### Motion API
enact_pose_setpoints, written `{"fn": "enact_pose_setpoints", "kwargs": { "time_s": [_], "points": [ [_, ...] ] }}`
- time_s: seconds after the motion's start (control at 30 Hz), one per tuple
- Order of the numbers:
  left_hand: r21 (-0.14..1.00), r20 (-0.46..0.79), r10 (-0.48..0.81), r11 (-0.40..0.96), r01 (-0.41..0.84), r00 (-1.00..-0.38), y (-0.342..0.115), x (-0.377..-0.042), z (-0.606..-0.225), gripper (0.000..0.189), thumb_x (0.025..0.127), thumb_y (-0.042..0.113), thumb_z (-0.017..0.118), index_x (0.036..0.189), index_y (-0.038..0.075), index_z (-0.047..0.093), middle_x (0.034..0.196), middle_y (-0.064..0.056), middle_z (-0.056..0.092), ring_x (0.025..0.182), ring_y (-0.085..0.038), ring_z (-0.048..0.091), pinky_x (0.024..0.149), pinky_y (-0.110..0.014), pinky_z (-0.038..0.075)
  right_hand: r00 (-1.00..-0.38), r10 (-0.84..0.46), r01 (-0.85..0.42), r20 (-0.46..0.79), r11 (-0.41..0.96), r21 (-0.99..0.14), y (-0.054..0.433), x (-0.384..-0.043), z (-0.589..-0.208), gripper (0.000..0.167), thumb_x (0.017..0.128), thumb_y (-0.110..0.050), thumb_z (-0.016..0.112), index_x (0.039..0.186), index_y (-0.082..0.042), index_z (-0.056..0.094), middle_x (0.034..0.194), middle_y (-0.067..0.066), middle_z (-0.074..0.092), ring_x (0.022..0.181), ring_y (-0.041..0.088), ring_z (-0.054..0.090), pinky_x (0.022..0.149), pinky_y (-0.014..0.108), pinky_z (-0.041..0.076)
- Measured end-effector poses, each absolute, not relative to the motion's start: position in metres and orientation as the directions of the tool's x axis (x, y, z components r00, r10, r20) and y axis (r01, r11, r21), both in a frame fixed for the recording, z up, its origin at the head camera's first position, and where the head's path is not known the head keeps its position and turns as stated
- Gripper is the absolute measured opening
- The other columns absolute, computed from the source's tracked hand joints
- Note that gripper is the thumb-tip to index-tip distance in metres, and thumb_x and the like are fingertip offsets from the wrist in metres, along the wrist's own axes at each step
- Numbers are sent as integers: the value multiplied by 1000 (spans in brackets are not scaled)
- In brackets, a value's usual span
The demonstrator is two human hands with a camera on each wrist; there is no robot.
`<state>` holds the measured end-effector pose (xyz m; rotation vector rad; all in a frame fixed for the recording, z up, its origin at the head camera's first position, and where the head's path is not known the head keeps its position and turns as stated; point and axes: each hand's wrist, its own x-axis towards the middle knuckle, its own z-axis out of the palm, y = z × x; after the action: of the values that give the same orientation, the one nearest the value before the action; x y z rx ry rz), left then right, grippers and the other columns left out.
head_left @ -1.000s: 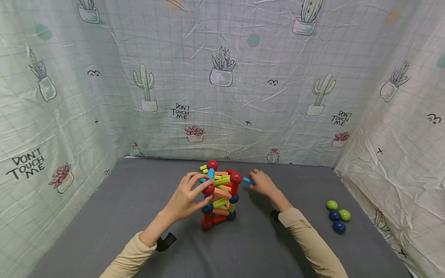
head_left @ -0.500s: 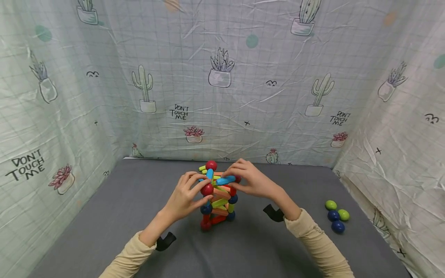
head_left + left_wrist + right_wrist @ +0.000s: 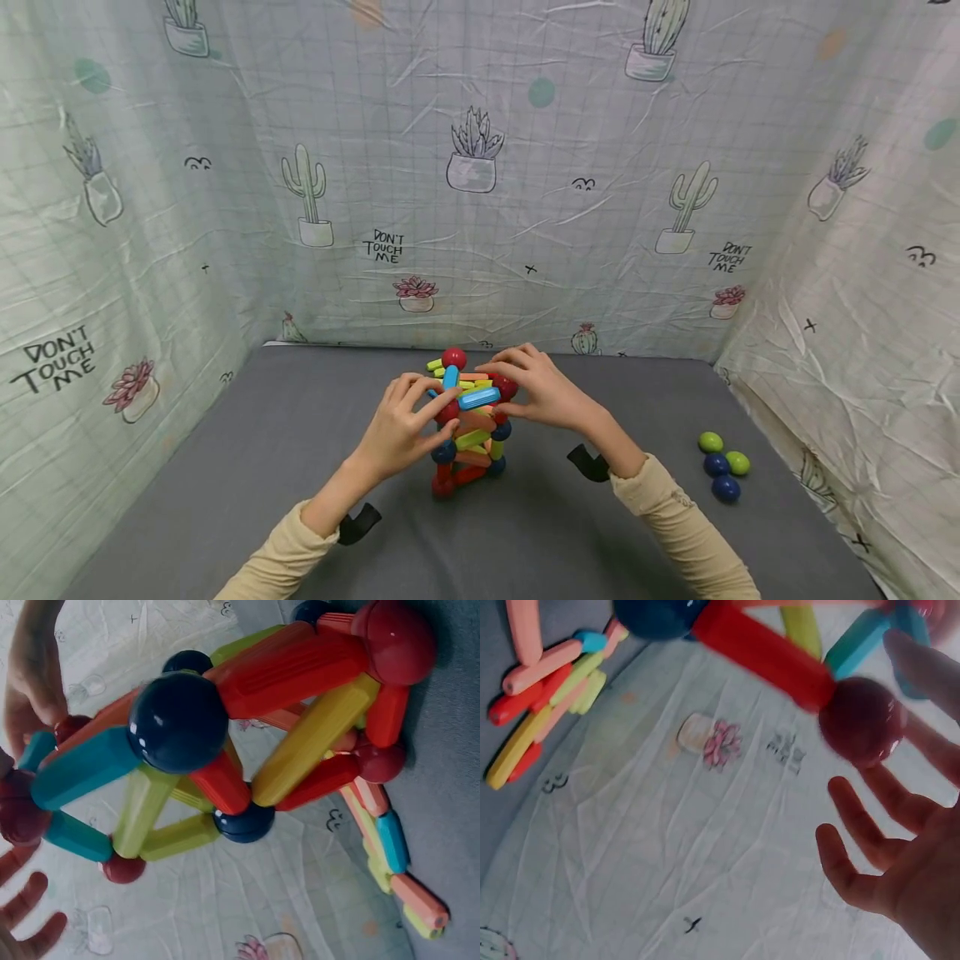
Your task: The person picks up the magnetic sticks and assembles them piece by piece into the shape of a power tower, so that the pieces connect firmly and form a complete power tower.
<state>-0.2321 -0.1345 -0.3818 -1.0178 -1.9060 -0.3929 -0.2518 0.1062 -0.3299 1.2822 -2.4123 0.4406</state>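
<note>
At the middle of the gray tabletop, upright between two hands, a tower of colored rods and balls. At its top, a bright blue rod, lying between the near left red ball and the right red ball; too covered by fingers and too small to tell whether touching both. Along the left of the top, a second blue rod, running from the near left ball back toward the far red ball. Lower down, salmon, lime, yellow and red rods, joined by dark blue balls, with a bottom red ball at the near foot. On the near left ball, the left hand, clamped with thumb below and fingers above. Around the right ball, the right hand, pinching it lightly, with fingers over the top and thumb underneath. In the left wrist view, lying on the tabletop beyond the tower, a pile of loose rods in salmon, blue and lime; in the right wrist view, also red and yellow. Well apart on the right of the tabletop, a cluster of two lime-green balls and two loose blue balls. At both forearms, beige sleeves and black straps. Behind and to the sides, a pale, wrinkled cloth printed with potted cacti and lettering.
</note>
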Motion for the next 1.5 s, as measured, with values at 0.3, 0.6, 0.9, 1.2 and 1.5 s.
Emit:
{"fn": "enact_pose_setpoints", "kwargs": {
  "time_s": [0.3, 0.6, 0.9, 1.2, 1.5],
  "points": [
    [-145, 836, 451, 731, 667, -312, -121, -228, -381, 29, 79, 39, 63, 99, 19, 68, 82, -7, 47, 76, -20, 37, 66, -34, 33, -656, -676, -752, 337, 626, -207, 117, -254, -330, 36, 78, -23, 68, 113, -17, 59, 105, 0, 61, 93, 16, 47, 78, 35, 39],
    [-124, 837, 424, 762, 636, -345, -119, -226, -379, 25, 80, 37, 61, 95, 17, 68, 82, -7, 46, 75, -22, 38, 66, -36, 33, -630, -696, -776, 346, 542, -323, 122, -257, -335, 41, 79, -20, 67, 117, -12, 55, 109, 2, 59, 97, 16, 51, 78, 32, 46],
    [134, 832, 280, 736, 663, -479, -129, -222, -406, 74, 52, 34, 85, 110, 0, 53, 84, -5, 53, 76, -16, 46, 62, -28, 34, -653, -702, -735, 283, 499, -459, 131, -259, -371, 43, 82, -21, 65, 119, -8, 48, 106, 5, 59, 90, 17, 58, 76, 28, 49],
    [243, 721, 316, 718, 652, -617, -136, -212, -435, 28, 65, 30, 77, 80, 15, 58, 69, 7, 50, 65, -3, 40, 61, -22, 32, -679, -692, -695, 244, 499, -518, 132, -254, -405, 28, 85, -18, 60, 109, -9, 52, 101, 7, 58, 85, 20, 60, 72, 28, 51],
    [205, 716, 345, 727, 655, -607, -144, -233, -431, 28, 63, 29, 79, 79, 12, 64, 78, 2, 59, 71, -11, 51, 58, -24, 32, -643, -721, -706, 257, 430, -563, 137, -241, -406, 23, 84, -14, 61, 106, -10, 56, 97, 7, 60, 81, 21, 59, 69, 26, 51]
  ]
}}
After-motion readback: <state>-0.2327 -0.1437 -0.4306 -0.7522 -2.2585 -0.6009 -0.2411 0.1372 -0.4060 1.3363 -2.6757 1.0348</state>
